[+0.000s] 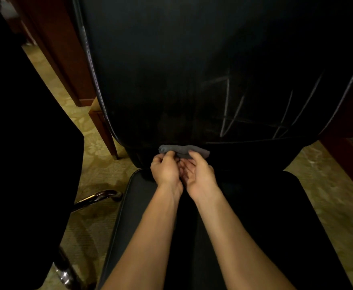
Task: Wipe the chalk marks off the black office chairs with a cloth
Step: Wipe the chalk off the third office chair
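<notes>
A black office chair fills the view, its backrest (192, 70) upright and its seat (255, 216) below. White chalk marks (232, 105) cross the lower right part of the backrest. A folded grey cloth (198, 150) lies at the foot of the backrest. My left hand (166, 169) pinches the cloth's left end between thumb and fingers. My right hand (199, 173) holds the cloth's right part, fingers curled over it, palm turned up toward the left hand. Both hands sit close together above the seat's back edge.
A second black chair (25, 153) stands at the left, with a chrome base leg (96, 198) on the patterned carpet (100, 170). Dark wooden furniture legs (102, 130) stand behind the backrest at left; more wood (351, 153) at right.
</notes>
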A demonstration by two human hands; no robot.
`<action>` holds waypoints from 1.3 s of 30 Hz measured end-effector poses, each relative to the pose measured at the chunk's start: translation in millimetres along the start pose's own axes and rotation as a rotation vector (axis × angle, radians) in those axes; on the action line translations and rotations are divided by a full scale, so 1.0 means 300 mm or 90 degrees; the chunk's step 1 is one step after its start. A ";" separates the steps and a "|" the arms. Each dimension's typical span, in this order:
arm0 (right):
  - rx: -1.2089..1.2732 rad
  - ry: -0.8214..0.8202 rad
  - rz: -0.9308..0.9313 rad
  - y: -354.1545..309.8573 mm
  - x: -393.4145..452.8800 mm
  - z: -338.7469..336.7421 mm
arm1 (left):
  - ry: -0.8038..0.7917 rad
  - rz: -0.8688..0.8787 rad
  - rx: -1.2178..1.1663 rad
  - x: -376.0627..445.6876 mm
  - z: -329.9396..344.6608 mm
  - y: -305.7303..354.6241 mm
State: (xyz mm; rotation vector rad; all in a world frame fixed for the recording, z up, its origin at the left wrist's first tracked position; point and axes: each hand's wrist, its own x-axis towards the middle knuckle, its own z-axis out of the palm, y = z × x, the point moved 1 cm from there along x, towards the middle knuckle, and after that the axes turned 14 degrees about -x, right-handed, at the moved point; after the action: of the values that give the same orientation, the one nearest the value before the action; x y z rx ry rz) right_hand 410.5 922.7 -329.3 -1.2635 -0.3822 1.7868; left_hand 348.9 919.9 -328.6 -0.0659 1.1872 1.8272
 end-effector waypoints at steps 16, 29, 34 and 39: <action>-0.080 0.103 -0.284 0.008 -0.013 0.031 | -0.071 0.501 0.293 -0.032 -0.009 0.019; -0.553 0.289 -0.483 0.000 0.025 -0.027 | -0.104 0.505 0.694 0.034 -0.033 0.001; -0.545 0.296 -0.649 -0.093 -0.074 -0.036 | -0.184 0.702 0.697 -0.049 0.008 0.090; -0.716 0.355 -0.704 -0.082 -0.002 -0.054 | -0.176 0.635 0.797 -0.047 0.040 0.071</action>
State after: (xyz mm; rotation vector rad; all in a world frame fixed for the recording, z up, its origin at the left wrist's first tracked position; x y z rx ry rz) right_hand 436.6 932.2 -319.3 -1.6576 -1.5006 0.1549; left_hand 346.7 917.3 -300.7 1.6549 2.1248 1.3619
